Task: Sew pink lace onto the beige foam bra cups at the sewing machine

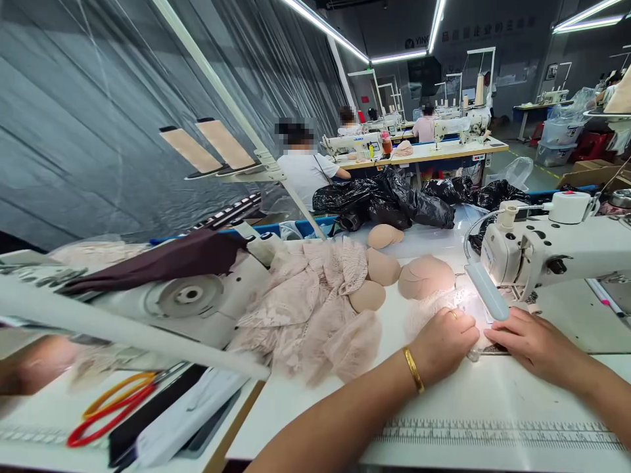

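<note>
Pale lace piece (419,316) lies under the sewing machine (510,253) lamp; left hand (446,345) curled closed on its near edge, right hand (535,341) just beside, fingers on or by the lace, can't tell if pinching; likely light, limp, snag-prone, best held flat by edges; white tabletop (468,394) with ruler markings (493,432), lace pile (300,302), molded cups (383,266); behind, grey curtain (123,131), strip lights (399,58)

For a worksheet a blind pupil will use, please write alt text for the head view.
A person's left hand and right hand are on pale lace at a white sewing machine. A lace heap and beige rounded pieces lie to the left; beyond, co-workers are at other machines.
</note>
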The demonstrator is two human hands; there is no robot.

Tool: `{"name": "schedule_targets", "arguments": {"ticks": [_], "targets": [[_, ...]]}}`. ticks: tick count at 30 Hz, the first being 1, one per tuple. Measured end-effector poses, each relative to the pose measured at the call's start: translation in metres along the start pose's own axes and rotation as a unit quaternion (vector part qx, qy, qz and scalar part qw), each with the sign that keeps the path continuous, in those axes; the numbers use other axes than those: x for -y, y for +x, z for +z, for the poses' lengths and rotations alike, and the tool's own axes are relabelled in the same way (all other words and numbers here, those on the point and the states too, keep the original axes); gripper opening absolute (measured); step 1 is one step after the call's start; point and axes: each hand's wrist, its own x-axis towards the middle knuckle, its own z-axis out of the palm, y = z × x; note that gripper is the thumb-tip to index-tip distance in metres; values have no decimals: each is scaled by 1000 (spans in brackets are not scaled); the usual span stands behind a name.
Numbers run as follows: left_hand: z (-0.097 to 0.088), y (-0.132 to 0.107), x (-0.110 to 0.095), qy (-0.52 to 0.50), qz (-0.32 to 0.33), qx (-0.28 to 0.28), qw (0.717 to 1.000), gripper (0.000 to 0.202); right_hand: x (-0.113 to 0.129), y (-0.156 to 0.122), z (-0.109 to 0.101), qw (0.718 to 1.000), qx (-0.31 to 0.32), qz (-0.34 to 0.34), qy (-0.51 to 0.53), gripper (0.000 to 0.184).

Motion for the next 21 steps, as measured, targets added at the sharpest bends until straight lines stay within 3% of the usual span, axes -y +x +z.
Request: {"name": "schedule_targets", "arguments": {"ticks": [5,17,21], "targets": [[6,3,-1,5,-29,-13,999,11,1,0,1,1000,15,-1,-15,44],[10,6,0,-1,-14,-29,999,13,1,-1,3,1000,17,19,-8,41],[11,6,-1,4,-19,-68,997,18,1,-2,6,999,9,35,6,41]]}}
